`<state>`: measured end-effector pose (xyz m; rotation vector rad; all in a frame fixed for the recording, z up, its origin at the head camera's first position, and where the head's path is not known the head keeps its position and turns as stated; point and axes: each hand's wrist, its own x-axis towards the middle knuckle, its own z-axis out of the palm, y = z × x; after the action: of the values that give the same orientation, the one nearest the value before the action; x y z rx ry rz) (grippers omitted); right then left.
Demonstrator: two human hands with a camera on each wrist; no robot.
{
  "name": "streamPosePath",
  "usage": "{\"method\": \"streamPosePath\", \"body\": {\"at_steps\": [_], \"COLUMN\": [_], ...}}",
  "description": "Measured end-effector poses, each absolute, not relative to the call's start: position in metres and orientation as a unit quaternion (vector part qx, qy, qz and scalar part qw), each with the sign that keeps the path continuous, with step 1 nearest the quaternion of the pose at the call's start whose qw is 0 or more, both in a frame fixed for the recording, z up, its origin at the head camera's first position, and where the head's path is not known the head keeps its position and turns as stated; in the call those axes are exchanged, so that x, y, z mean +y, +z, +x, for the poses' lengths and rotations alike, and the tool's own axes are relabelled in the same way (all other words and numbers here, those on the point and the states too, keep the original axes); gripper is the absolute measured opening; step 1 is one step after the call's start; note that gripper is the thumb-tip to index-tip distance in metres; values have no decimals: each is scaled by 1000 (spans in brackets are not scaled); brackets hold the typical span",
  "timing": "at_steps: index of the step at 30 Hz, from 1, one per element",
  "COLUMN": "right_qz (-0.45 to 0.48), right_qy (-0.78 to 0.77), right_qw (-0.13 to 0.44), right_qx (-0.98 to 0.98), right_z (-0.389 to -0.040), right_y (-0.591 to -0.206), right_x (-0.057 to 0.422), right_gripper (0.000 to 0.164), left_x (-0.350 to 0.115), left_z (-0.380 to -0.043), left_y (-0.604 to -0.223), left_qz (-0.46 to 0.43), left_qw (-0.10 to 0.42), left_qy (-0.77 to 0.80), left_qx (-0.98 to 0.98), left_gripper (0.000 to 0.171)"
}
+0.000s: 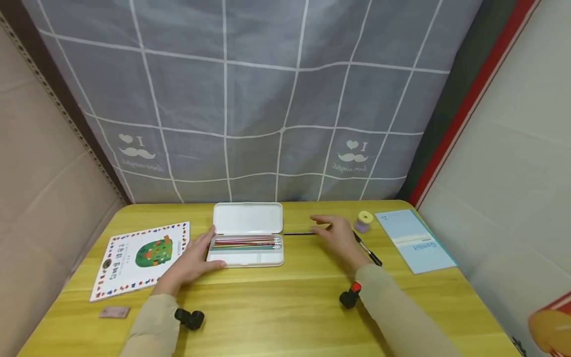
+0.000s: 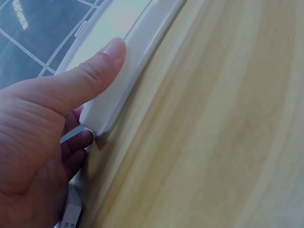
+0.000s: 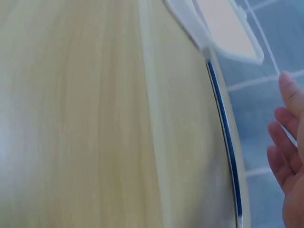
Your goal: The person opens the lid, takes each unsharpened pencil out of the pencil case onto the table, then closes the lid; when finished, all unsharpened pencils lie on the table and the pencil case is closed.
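A white pencil case (image 1: 248, 260) lies with its lid (image 1: 248, 218) folded back, several colored pencils (image 1: 245, 243) inside. My left hand (image 1: 193, 264) holds the case at its left end. In the left wrist view, the left thumb (image 2: 97, 71) lies over the case's rim while the other fingers bend beside its corner. A dark blue pencil (image 3: 225, 128) lies on the table to the right of the case. Over its right end is my right hand (image 1: 335, 239), fingers loosely spread, apart from the pencil in the right wrist view and holding nothing.
A booklet with a colorful cover (image 1: 149, 258) and a pinkish eraser-like block (image 1: 114, 312) lie at the left. Right of the right hand are a yellow-and-purple small jar-like item (image 1: 364, 221), a black pen (image 1: 368, 249) and a light blue notebook (image 1: 412, 243). A grey curtain (image 1: 254, 99) hangs behind.
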<state>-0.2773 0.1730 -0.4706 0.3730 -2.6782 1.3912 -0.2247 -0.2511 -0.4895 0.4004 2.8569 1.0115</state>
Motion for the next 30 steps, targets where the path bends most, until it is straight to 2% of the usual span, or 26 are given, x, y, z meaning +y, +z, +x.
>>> {"method": "streamPosePath", "body": {"at_steps": [6, 15, 22, 30], "right_qz": [142, 196, 206, 208], "right_qy": [499, 469, 431, 386], "right_qw": [10, 16, -19, -8], "right_qx": [-855, -861, -878, -899], "right_z": [-274, -275, -270, -272], "right_y": [-469, -482, -484, -492], "right_x": [141, 108, 88, 77], "right_gripper": [35, 27, 27, 18], "left_x": [-252, -252, -252, -253], "left_z": [-224, -227, -227, -228], "left_y": [-489, -492, -494, -495], "left_qz": [130, 137, 131, 133], "left_qw": [44, 38, 39, 37], "left_qy": [328, 324, 322, 323], "left_qx": [935, 935, 937, 936], "left_gripper": [114, 114, 114, 113]}}
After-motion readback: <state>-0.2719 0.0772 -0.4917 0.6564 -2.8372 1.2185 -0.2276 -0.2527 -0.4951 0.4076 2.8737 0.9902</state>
